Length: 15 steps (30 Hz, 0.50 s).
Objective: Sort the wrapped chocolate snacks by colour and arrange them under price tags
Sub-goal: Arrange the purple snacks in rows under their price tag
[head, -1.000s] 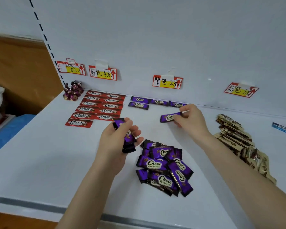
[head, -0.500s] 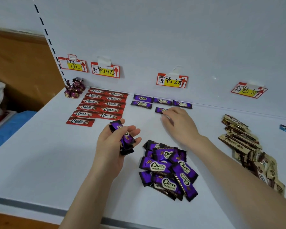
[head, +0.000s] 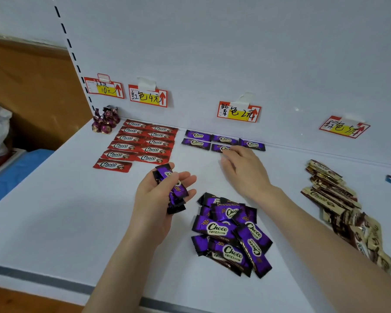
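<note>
Five purple bars (head: pixel 224 141) now lie under the purple price tag (head: pixel 238 111): the right hand (head: pixel 244 170), fingers (head: pixel 235 154) loose and flat, has just set the fifth down. The left hand (head: pixel 156 204) grips a handful (head: pixel 175 190) more, so that row can grow.

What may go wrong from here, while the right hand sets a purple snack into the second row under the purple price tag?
The right hand touches the flat purple wrapped snack in the second row; pulling back might drag it crooked against the neighbouring purple row.
The left hand grips a loose bundle of purple wrapped snacks; one might slip onto the white shelf.
The right forearm passes close to the pile of purple snacks and might scatter it.
</note>
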{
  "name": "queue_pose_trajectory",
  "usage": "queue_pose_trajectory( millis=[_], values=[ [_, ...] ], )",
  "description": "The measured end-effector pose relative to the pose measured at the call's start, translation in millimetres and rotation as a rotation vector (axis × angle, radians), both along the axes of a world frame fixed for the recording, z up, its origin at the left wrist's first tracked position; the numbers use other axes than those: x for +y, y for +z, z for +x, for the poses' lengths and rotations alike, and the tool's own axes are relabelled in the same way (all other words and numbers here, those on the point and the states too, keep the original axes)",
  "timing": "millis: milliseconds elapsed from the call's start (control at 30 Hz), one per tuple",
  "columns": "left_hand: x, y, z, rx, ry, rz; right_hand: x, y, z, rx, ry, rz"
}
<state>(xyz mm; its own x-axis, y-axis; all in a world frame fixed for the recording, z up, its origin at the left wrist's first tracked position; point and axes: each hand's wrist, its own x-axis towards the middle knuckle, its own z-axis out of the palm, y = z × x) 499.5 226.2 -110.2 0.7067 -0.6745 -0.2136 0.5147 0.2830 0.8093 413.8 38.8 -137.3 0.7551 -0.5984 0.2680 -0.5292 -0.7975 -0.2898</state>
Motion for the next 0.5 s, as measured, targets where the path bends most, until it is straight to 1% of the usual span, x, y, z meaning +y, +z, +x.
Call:
queue_pose_trajectory(
  millis=[500],
  values=[
    [0.6, 0.2, 0.3, -0.007, -0.026, 0.017, -3.6, -3.8, 1.0, 0.0, 0.028, 0.003]
  ],
)
